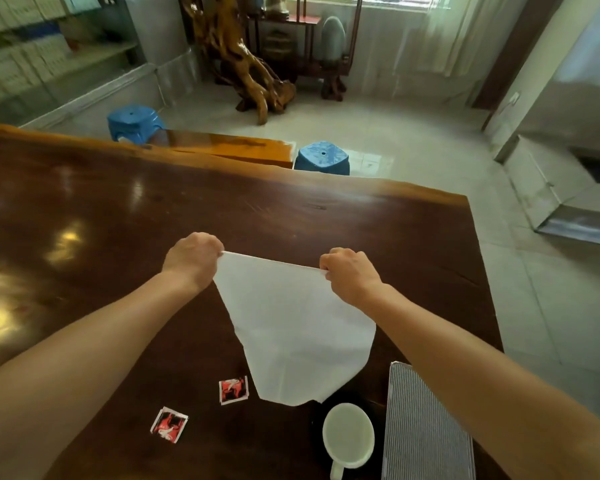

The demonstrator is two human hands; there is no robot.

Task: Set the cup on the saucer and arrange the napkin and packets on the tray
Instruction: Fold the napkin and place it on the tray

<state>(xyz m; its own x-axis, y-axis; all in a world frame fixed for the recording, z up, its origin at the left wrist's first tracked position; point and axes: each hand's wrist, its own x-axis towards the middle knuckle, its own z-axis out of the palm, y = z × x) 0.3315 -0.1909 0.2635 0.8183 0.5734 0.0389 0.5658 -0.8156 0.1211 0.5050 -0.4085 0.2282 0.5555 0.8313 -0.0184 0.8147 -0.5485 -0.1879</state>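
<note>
A white napkin [293, 327] hangs spread out above the dark wooden table [118, 209]. My left hand [193, 258] pinches its upper left corner and my right hand [349, 271] pinches its upper right corner. Below it, a pale cup [349, 436] with a handle stands on a dark saucer [317, 420], which is mostly hidden by the cup and the napkin's lower edge. A ribbed grey tray [426, 431] lies to the right of the cup, partly under my right forearm. Two red, black and white packets lie on the table, one [234, 390] near the napkin's tip and one [169, 424] further left.
The table's far edge runs diagonally, and its right edge drops to a tiled floor. Two blue stools [323, 158] stand beyond the far edge beside a wooden bench [229, 148]. A carved root sculpture [246, 64] stands further back.
</note>
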